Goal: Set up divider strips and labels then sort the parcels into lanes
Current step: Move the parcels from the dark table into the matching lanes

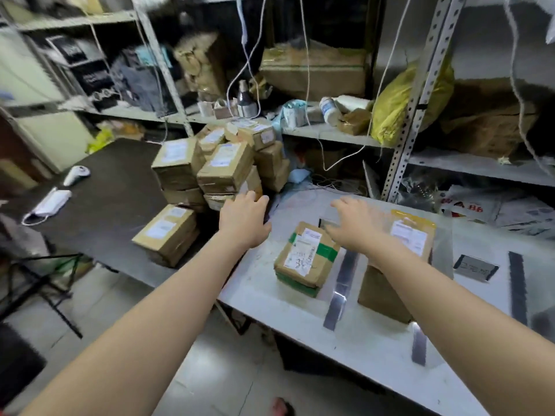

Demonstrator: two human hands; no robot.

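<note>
A pile of brown cardboard parcels [223, 166] stands on the black table [114, 187], with one more parcel [166, 232] lying apart at its front edge. My left hand [244, 219] reaches toward the pile's base, fingers apart, holding nothing. My right hand [354, 225] hovers open above the white table [345, 340]. A green-taped parcel [306, 258] lies in the left lane and a yellow-edged parcel [411, 235] in the lane to its right, partly hidden by my right arm. Grey divider strips [342, 288] [518, 286] and a label [476, 267] lie on the white table.
A face mask [49, 204] and a white handheld device [76, 174] lie on the black table's left side. Metal shelving [420, 94] crammed with boxes, bags and hanging cords stands right behind both tables. A tripod leg [45, 283] stands at the left on the floor.
</note>
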